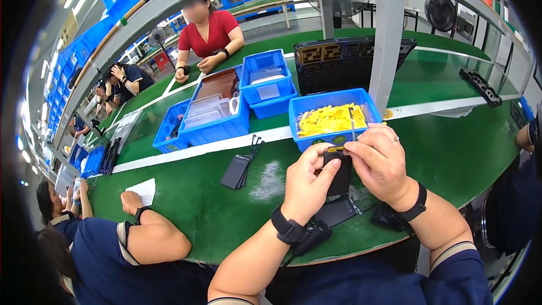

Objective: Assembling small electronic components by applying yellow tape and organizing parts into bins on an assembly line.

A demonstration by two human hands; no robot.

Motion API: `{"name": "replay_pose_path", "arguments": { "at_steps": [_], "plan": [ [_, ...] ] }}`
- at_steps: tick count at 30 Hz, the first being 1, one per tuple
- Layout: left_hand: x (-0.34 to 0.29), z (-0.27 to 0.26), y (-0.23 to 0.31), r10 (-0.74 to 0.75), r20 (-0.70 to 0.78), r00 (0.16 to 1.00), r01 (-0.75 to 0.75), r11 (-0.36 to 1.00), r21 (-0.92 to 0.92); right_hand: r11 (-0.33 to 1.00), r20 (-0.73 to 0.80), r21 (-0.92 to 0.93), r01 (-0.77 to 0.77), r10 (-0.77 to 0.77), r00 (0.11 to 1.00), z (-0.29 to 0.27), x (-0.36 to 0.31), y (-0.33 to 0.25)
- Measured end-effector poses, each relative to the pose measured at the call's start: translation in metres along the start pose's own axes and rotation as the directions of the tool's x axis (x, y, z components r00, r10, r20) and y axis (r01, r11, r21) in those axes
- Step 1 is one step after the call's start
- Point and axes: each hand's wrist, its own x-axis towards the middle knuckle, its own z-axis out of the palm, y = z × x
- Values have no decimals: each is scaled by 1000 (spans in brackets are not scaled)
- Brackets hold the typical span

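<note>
My left hand [307, 178] is closed on a flat black battery pack [340, 182], held upright above the bench. A narrow yellow strip [336, 149] lies across its top edge. Pinched in my right hand [384, 161] are slim metal tweezers [353, 123], pointing up and away from me; the right fingertips meet the pack's top edge beside the strip. Just beyond both hands stands a blue bin [316, 142] of small yellow pieces [333, 120]. Below the hands, more black packs [336, 211] lie on the green mat, partly hidden by my left wrist.
A fanned stack of black packs [236, 171] lies left of my hands on the green bench [192, 192]. Behind are blue bins [217, 127] with clear and brown trays, a black tray [333, 68] and a grey post [387, 39]. A co-worker's arm [155, 234] rests at left beside white paper [144, 191].
</note>
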Motion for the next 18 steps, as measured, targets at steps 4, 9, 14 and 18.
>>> {"name": "replay_pose_path", "arguments": {
  "at_steps": [4, 9, 14, 18],
  "plan": [
    [-3, 4, -1, 19, -3, 1000, -19, 999, 38, 999, 27, 46, 4, -5, 1000, -3, -1, -3],
    [-7, 5, -2, 6, -9, 1000, -6, 1000, -3, 999, 8, 28, 25, -25, 1000, -4, -3, -2],
    [-7, 5, -3, 19, 2, 1000, -19, 1000, 11, 998, 3, 13, 54, -54, 999, -3, -4, -2],
    [-8, 7, -3, 39, 4, 999, -39, 999, -9, 999, 0, 29, 38, -38, 999, -2, -5, -2]
  ]
}}
